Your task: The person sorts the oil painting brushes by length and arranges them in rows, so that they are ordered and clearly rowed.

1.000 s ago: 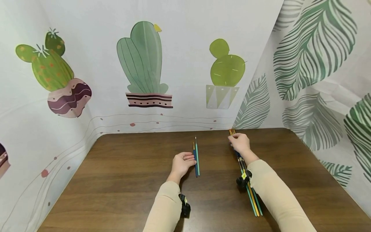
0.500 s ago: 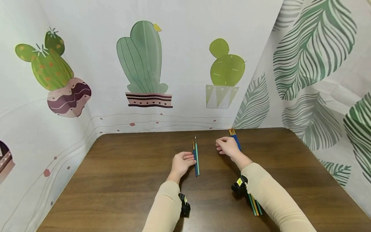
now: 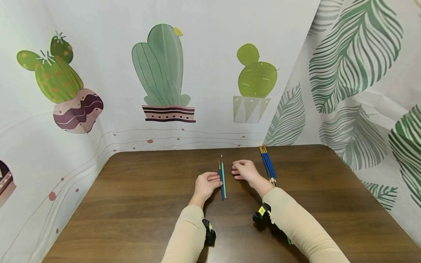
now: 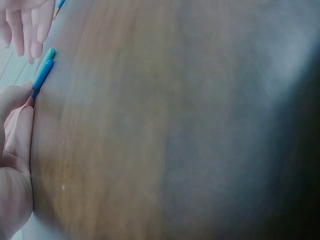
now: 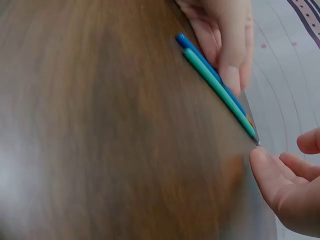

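Note:
Two slim paintbrushes lie side by side at mid-table: a blue paintbrush (image 3: 222, 191) and a teal paintbrush (image 3: 224, 184), tips towards the wall. My left hand (image 3: 204, 186) rests beside them, its thumb and fingertips touching the blue one; in the right wrist view that thumb (image 5: 231, 79) lies along the blue handle (image 5: 200, 55). To the right of the pair, my right hand (image 3: 246, 170) is just above the table with loosely bent fingers and nothing in them. Its fingertips are a short way from the teal paintbrush.
Several blue-shafted paintbrushes (image 3: 269, 163) lie in a bundle right of my right hand, tips at the table's far edge. My right forearm (image 3: 300, 219) covers most of their lower part. A printed cloth wall (image 3: 210, 91) rises behind the brown table (image 3: 141, 197).
My right hand has left the paintbrush bundle and moved left towards the pair, uncovering the bundle's upper part. My left hand and the pair have stayed in place.

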Demonstrator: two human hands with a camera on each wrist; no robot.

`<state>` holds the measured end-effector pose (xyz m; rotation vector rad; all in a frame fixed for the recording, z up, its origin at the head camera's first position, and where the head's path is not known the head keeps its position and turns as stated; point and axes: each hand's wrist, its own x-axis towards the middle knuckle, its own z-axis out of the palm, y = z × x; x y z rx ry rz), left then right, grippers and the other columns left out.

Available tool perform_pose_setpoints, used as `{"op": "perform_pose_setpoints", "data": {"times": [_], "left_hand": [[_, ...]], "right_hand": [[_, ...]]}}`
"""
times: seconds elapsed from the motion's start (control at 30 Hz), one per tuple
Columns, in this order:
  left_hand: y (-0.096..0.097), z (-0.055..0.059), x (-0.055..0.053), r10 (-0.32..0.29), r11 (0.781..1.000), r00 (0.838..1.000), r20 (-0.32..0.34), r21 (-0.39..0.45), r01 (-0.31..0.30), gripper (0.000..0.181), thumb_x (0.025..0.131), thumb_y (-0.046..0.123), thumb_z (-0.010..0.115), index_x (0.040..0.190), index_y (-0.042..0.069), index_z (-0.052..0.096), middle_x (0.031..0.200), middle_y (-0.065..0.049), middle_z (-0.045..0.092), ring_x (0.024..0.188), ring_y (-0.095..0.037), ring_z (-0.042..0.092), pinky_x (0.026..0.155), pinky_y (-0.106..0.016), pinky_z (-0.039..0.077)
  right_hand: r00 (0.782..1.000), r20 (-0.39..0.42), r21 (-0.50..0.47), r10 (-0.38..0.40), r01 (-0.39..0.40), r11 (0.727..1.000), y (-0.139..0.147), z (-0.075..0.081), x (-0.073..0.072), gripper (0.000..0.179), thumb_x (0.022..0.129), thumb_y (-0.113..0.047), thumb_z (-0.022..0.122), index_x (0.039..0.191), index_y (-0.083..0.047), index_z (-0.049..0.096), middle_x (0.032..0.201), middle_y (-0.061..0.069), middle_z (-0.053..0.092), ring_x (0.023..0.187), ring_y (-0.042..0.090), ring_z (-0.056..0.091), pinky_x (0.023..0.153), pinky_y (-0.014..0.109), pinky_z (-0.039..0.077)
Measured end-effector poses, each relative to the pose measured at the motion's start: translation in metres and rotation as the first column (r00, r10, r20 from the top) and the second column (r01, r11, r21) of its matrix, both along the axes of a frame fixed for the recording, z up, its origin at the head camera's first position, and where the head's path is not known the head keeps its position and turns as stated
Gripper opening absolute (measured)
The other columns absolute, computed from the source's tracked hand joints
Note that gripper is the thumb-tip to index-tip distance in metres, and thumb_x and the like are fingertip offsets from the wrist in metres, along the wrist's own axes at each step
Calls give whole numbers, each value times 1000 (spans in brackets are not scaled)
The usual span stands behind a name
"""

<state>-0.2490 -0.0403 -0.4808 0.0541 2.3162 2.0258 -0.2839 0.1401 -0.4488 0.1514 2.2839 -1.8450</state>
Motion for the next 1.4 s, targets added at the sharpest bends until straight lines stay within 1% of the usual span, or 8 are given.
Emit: {"op": "perform_pose_setpoints", "data": {"times": [0.3,0.4,0.5,0.7,0.87,1.1,1.27,1.4], "left_hand": [[0,29,15,-23,1000,1000,6,7,23,41,80,-8,66,118,-18,53,113,-34,61,108,-41,61,89,-37,55],[0,33,18,-32,999,999,6,1,32,41,81,-8,65,119,-18,52,114,-34,61,109,-41,61,88,-36,55],[0,29,15,-34,999,999,6,4,34,41,81,-8,66,118,-18,53,113,-34,62,108,-41,61,87,-36,55],[-1,5,1,-9,1000,1000,-1,8,9,41,79,-6,70,117,-14,56,110,-29,65,105,-35,65,85,-33,56],[0,-4,-4,-6,1000,1000,-11,3,6,41,78,-5,71,116,-13,58,108,-27,67,103,-33,66,84,-30,56],[0,-3,-4,-8,1000,1000,9,17,8,40,78,-5,71,116,-12,58,109,-26,67,103,-31,66,84,-30,56],[0,2,-1,-22,999,1000,0,42,22,41,79,-8,68,117,-15,55,110,-31,64,103,-36,65,83,-31,57],[-1,3,-1,-29,999,1000,-11,41,29,41,79,-9,68,117,-17,54,110,-33,63,103,-39,64,83,-33,57]], "right_hand": [[998,61,-106,1,5,994,-21,-4,0,40,97,-11,42,132,6,47,126,28,56,96,26,68,73,32,59],[997,80,-135,9,2,991,-26,-5,-1,40,97,-10,42,132,7,46,127,28,55,92,22,68,72,31,59],[996,94,-142,3,10,990,-29,-6,-2,39,97,-10,42,132,7,47,125,27,56,86,18,67,69,29,59],[996,87,-135,-23,35,990,-34,-7,-5,36,96,-7,45,129,7,50,112,20,62,72,10,64,59,22,57],[999,38,-54,-38,40,998,-39,-7,-7,34,90,-4,51,122,7,56,89,12,65,62,8,60,50,20,53],[998,-45,118,-54,59,991,-48,-10,-18,25,86,-7,57,106,4,65,70,7,62,54,9,57,43,20,50],[994,-95,308,-46,73,948,-52,-13,-27,21,84,-15,62,97,0,69,63,3,60,49,9,54,40,20,48],[993,-113,436,-33,79,897,-56,-9,-28,21,82,-22,67,94,-4,70,73,6,67,49,11,56,42,21,49]]}}
